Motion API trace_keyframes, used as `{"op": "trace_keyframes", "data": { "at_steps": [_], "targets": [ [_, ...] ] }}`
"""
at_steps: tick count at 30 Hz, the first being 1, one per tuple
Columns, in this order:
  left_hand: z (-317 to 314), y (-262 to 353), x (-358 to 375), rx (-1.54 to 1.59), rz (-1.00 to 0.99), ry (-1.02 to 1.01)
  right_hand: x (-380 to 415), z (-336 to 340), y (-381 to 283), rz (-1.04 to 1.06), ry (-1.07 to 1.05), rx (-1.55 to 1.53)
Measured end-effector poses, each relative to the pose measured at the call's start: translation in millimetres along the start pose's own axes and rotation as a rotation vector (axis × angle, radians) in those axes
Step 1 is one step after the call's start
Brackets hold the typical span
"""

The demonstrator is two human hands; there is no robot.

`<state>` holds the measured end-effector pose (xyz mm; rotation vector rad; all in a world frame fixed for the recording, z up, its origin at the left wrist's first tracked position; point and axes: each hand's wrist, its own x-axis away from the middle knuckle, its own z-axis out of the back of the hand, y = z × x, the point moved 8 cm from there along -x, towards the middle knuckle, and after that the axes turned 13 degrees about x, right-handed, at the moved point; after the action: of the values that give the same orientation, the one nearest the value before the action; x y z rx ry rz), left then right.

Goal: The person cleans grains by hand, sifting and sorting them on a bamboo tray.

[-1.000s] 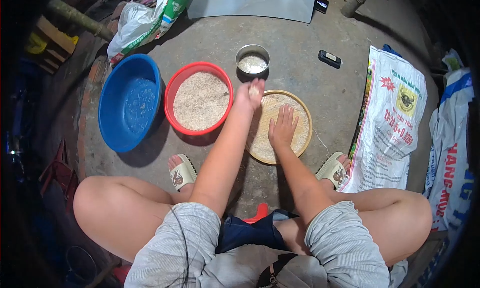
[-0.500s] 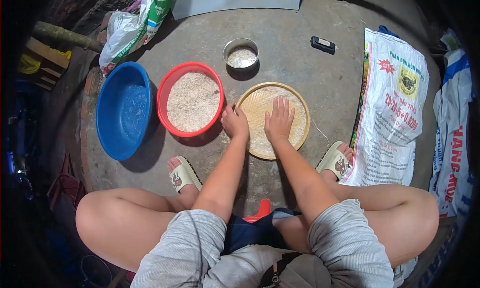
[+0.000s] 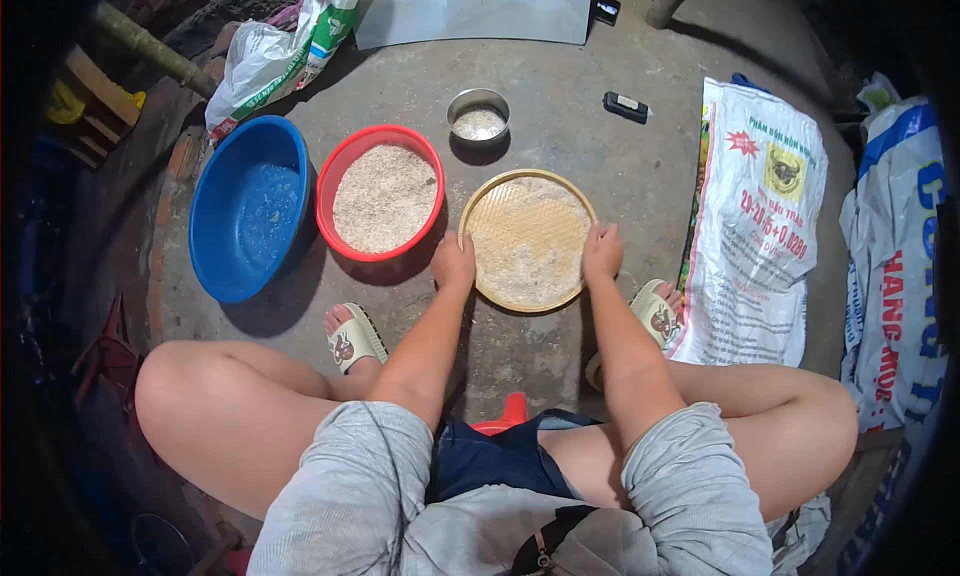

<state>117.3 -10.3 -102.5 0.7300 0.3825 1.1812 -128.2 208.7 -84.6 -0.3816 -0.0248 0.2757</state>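
Note:
A round, shallow woven winnowing basket (image 3: pixel 515 219) is held between my two hands above the floor. Pale rice grains (image 3: pixel 522 279) lie in it, mostly along the near side and the far right edge. My left hand (image 3: pixel 455 263) grips the left rim, closed on it. On the opposite side, my right hand (image 3: pixel 602 252) is closed around the right rim. Left of the basket stands a red basin (image 3: pixel 323 219) filled with rice (image 3: pixel 385 198). Behind the basket, a small metal bowl (image 3: pixel 505 114) contains some rice too.
A blue basin (image 3: pixel 262 211) leans at the far left. A printed white sack (image 3: pixel 750 306) lies to the right, with another sack (image 3: pixel 900 266) beyond. A small black object (image 3: pixel 626 106) rests on the concrete floor. A grey sheet (image 3: pixel 480 11) is at the back.
My right hand has left the rice inside the basket and now holds the right rim. The rice has shifted toward the near side. My left hand stays on the left rim, slightly lower.

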Motion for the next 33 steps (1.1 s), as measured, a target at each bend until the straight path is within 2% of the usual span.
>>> {"op": "trace_keyframes", "data": {
  "at_steps": [2, 3, 6, 8, 10, 12, 13, 14, 16, 18, 20, 22, 23, 24, 25, 26, 28, 29, 31, 33],
  "targets": [
    [9.1, 10.9, 4.2, 0.073, 0.018, 0.083, 10.1, 2.6, 0.8, -0.135, 0.085, -0.011],
    [16.3, 13.4, 6.9, 0.125, 0.033, 0.155, 16.5, 5.1, -0.7, -0.157, 0.130, 0.027],
    [26.9, 11.0, 2.8, 0.251, 0.089, 0.169, 34.1, -0.5, -3.5, -0.139, 0.168, -0.038],
    [33.7, -15.2, -4.2, 0.313, 0.145, 0.176, 43.0, -3.3, -14.8, -0.119, 0.113, -0.048],
    [39.2, -47.7, -2.4, 0.310, 0.287, 0.172, 46.1, -11.4, -36.8, -0.003, -0.029, -0.040],
    [35.9, -56.7, 7.2, 0.365, 0.337, 0.214, 41.5, -9.0, -41.2, 0.045, -0.008, -0.031],
    [38.6, -63.2, 10.0, 0.405, 0.378, 0.253, 34.7, -11.1, -37.3, 0.045, -0.064, -0.030],
    [32.3, -56.6, 8.2, 0.398, 0.325, 0.233, 28.0, -13.2, -33.4, 0.043, -0.120, -0.034],
    [18.6, -17.0, 8.5, 0.348, 0.222, 0.212, 5.8, -9.1, -4.3, 0.003, -0.050, -0.021],
    [0.6, 21.3, 7.6, 0.443, 0.093, 0.125, -9.0, 17.4, 15.3, -0.073, -0.056, -0.015],
    [-4.7, 44.4, 6.3, 0.403, 0.121, -0.001, -8.9, 24.5, 14.7, -0.087, -0.044, -0.021],
    [2.3, 22.7, 0.7, 0.386, 0.099, 0.130, -2.8, 25.1, 12.7, -0.072, -0.012, -0.016],
    [8.0, 2.4, 0.7, 0.400, 0.152, 0.124, 7.0, 9.3, 3.2, -0.052, 0.010, -0.014],
    [17.3, -18.9, 2.8, 0.413, 0.203, 0.120, 19.5, -0.3, -7.3, 0.044, 0.118, -0.109],
    [32.9, -37.0, 6.8, 0.397, 0.257, 0.131, 33.5, -4.7, -22.8, 0.025, -0.009, -0.101],
    [44.8, -47.3, 11.2, 0.374, 0.312, 0.148, 39.5, 3.9, -30.0, 0.026, -0.005, -0.096],
    [40.0, -47.5, 17.1, 0.344, 0.335, 0.147, 52.5, -3.6, -36.5, -0.022, -0.157, -0.059],
    [38.2, -48.6, 20.7, 0.308, 0.353, 0.145, 45.7, -3.4, -25.1, -0.023, -0.164, -0.034],
    [10.1, -22.2, 22.5, 0.330, 0.217, 0.103, 21.3, -1.8, 9.2, 0.022, -0.047, -0.155],
    [-19.8, 6.1, 31.3, 0.367, 0.243, 0.069, 1.3, 22.4, 33.3, -0.090, -0.160, -0.091]
  ]
}}
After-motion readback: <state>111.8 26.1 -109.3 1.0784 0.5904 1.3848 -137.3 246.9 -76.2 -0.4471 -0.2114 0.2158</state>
